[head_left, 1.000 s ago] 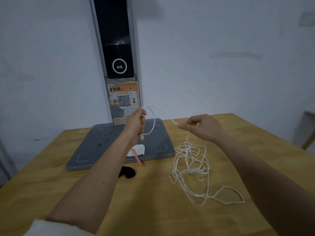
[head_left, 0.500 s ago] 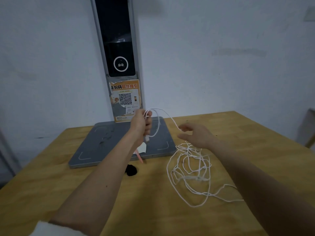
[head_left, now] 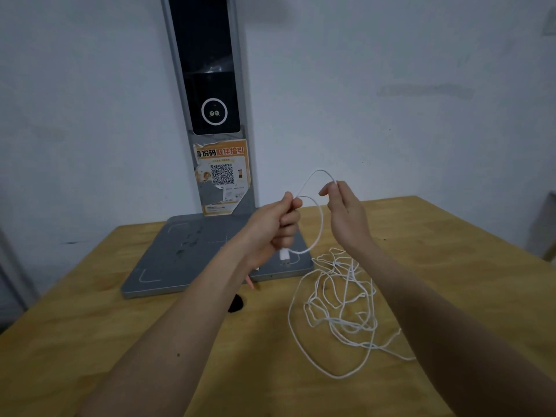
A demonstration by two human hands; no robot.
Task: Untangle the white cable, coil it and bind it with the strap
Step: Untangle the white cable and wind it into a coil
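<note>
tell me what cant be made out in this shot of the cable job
Head view, the only one:
- Small black object on the wooden table: half hidden by the left forearm; possibly the strap, cannot tell.
- Thin white cable: far end lost in the tangle.
- Small print on the orange QR sticker: too small.
- Left hand: its fingers hide how many turns it pinches.
- Right hand: fingertip grip too small to confirm.

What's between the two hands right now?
Head view: a raised arc of white cable spans from left hand to right hand; nothing else.
</note>
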